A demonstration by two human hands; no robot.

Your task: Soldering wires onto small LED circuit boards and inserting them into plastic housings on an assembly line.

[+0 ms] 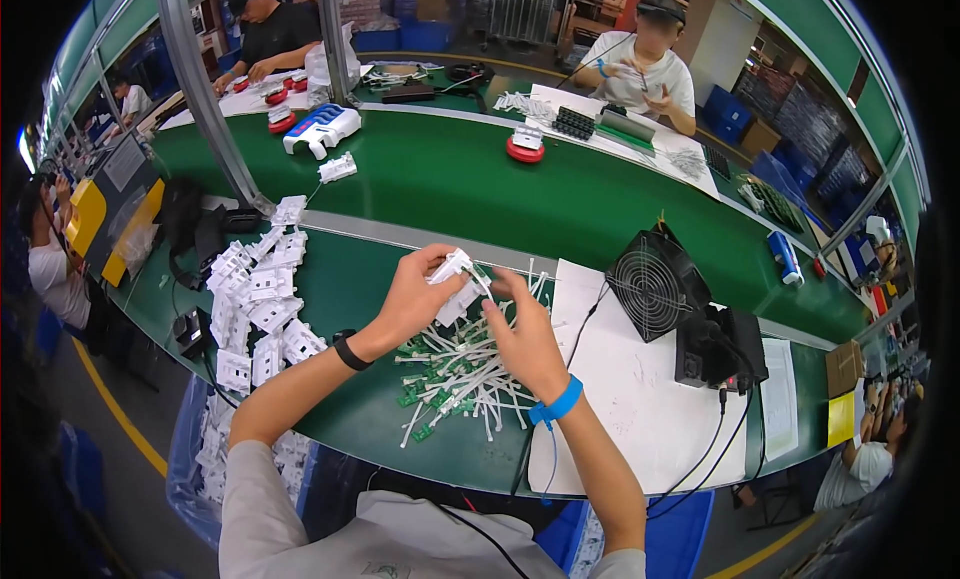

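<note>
Between both hands (pixel 470 314), white plastic part (pixel 455 284).

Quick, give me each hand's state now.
Left hand: closed on a small white plastic housing.
Right hand: fingers touching the same housing; grip cannot be told.

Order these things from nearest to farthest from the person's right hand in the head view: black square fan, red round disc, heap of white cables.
From the right hand:
1. Heap of white cables, just beneath it.
2. Black square fan, to its right.
3. Red round disc, far across the green table.

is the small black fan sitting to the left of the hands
No, the black fan sits on the white sheet to the right of both hands.
</note>
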